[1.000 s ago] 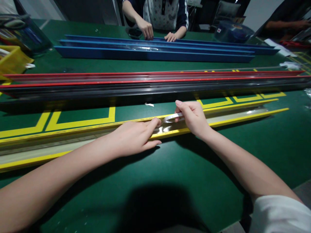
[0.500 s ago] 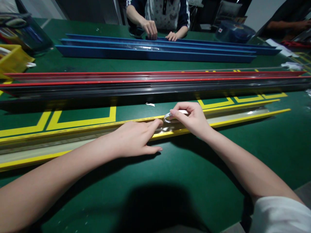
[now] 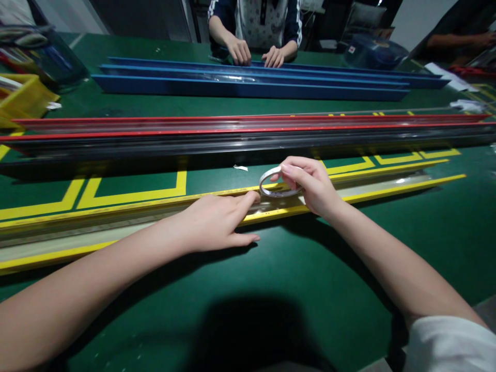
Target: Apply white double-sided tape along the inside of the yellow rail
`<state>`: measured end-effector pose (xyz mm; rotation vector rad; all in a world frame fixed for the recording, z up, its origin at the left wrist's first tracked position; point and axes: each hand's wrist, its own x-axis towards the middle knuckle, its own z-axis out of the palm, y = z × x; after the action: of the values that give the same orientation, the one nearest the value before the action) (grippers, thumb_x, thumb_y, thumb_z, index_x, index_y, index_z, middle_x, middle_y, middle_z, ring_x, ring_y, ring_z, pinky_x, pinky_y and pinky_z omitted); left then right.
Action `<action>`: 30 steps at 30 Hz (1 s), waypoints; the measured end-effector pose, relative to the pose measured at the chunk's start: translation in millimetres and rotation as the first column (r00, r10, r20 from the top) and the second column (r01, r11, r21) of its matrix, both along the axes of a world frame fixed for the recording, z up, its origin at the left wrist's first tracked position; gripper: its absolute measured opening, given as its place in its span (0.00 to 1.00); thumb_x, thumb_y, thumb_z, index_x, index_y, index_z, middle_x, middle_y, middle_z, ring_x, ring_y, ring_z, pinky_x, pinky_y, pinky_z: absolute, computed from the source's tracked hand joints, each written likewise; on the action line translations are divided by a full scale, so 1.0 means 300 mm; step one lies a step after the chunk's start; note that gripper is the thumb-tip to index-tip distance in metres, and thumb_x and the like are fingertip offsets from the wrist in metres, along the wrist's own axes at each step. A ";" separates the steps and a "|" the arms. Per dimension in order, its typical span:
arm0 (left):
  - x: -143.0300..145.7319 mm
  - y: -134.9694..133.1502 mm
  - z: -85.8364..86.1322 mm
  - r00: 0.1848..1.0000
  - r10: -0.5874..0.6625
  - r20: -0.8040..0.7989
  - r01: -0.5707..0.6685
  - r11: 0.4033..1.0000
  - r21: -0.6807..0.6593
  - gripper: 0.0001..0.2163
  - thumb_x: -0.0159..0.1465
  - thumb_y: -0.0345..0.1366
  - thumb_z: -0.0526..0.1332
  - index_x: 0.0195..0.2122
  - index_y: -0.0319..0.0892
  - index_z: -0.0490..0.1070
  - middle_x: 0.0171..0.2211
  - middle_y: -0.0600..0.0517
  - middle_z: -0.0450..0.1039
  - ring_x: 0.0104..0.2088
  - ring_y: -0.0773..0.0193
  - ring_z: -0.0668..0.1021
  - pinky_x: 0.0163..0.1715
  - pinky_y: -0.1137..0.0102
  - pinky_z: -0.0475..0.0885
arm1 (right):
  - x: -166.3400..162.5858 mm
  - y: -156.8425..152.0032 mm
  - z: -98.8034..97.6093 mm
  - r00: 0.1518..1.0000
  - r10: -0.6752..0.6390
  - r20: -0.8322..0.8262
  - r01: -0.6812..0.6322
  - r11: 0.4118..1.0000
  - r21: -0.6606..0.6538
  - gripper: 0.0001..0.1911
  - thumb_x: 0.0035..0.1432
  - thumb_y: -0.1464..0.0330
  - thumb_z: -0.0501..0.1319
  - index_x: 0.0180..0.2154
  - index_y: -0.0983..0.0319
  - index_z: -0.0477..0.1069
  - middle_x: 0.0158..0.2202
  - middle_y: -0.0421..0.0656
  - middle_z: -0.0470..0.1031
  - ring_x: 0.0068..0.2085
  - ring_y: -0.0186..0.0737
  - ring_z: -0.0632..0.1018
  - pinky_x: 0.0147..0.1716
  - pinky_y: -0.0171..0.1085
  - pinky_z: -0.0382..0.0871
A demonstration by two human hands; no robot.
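Observation:
A long yellow-edged channel (image 3: 387,183) wrapped in clear film runs left to right across the green table (image 3: 271,289). My left hand (image 3: 215,222) lies flat on it, fingers stretched out, forefinger tip pressing its far edge. My right hand (image 3: 312,186) is pinched on a thin white tape ring (image 3: 267,181), held tilted just above the channel, a little right of my left forefinger.
Behind the channel lies a stack of red and black profiles (image 3: 248,132), then blue profiles (image 3: 251,82) where another person's hands (image 3: 256,54) rest. A yellow bin (image 3: 23,95) stands at far left. A small white scrap (image 3: 240,167) lies on the table.
My right hand has lifted the tape ring and turned it so its loop faces me. My left hand has stayed pressed on the channel.

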<state>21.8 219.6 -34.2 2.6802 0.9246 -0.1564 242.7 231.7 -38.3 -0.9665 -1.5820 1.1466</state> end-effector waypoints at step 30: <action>0.050 0.005 0.075 0.993 0.072 -0.097 -0.078 0.995 -0.059 0.20 0.66 0.53 0.50 0.52 0.46 0.61 0.45 0.45 0.77 0.40 0.50 0.80 0.33 0.64 0.72 | 0.082 0.054 -0.003 0.978 -0.189 -0.084 0.189 0.982 -0.011 0.25 0.54 0.64 0.62 0.14 0.61 0.51 0.15 0.33 0.46 0.19 0.27 0.50 0.21 0.35 0.43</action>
<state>36.8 221.0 -11.7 2.5960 1.0296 -0.2938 267.4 247.9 -39.2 -1.0334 -1.3897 1.0439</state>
